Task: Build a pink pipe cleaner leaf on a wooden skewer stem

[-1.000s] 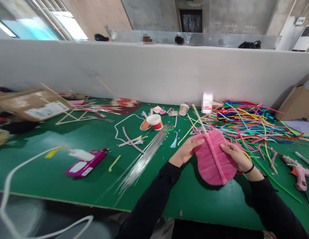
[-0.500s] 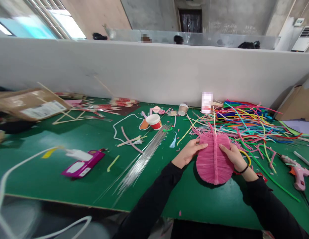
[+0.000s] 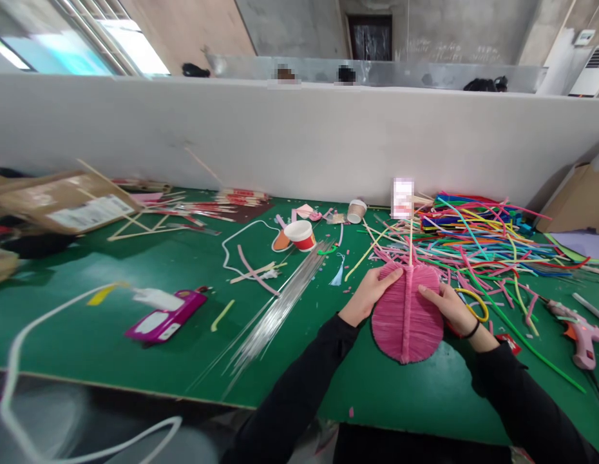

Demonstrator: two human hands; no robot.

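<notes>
A pink fuzzy hand fan [image 3: 393, 322], rounded and ribbed with a raised middle rib, is held between both hands over the table. A pale wooden stick [image 3: 410, 241] runs out of its far end. My left hand [image 3: 370, 296] grips its left edge, thumb on the upper face near the top. Opposite, my right hand [image 3: 449, 306] is closed on the right edge, thumb lying on the face. The fingers beneath the fan are hidden. Just behind my right hand are yellow-handled scissors [image 3: 473, 304], partly covered.
Colourful pipe cleaners [image 3: 473, 232] are heaped at the back right. A pink glue gun [image 3: 577, 332] lies at the right. Thin metal wires [image 3: 275, 316], a paper cup [image 3: 300, 236], a purple power strip [image 3: 169, 316] and a cardboard box [image 3: 77, 203] are on the green table [image 3: 290, 367].
The fan has shifted slightly left and tilted, its lower end now further left and its face darker. Both hands keep hold of it.
</notes>
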